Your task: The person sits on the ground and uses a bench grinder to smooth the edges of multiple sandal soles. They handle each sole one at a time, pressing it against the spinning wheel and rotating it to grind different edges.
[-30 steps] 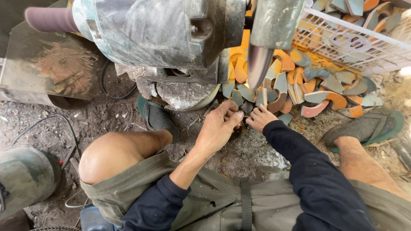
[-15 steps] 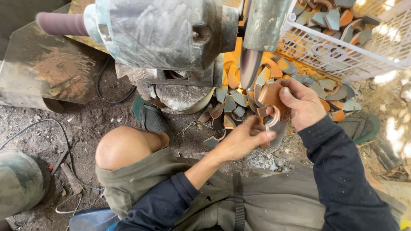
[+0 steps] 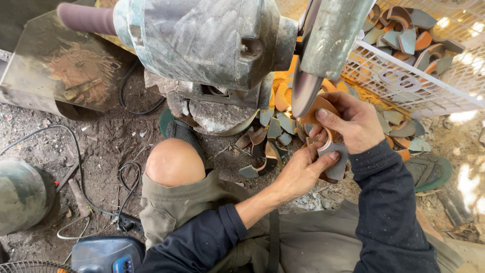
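Note:
My right hand (image 3: 356,121) grips a curved orange and grey piece (image 3: 319,107) and holds its upper edge against the grinding disc (image 3: 303,91). From below, my left hand (image 3: 302,171) pinches the lower grey part of the same piece (image 3: 337,157). The disc sits on the shaft of a big dusty grey motor (image 3: 202,40), under a metal guard (image 3: 336,35). A pile of similar curved pieces (image 3: 273,132) lies on the ground below the disc.
A white plastic basket (image 3: 404,63) with several more pieces stands at the right. My bare knee (image 3: 174,162) is next to the motor's base. Cables (image 3: 76,151) run over the dirt at left, near a rusty metal sheet (image 3: 55,65). A green sandal (image 3: 429,174) lies at right.
Both hands rose from the pile on the ground, and they now hold a piece up at the disc. The view has moved closer to the motor.

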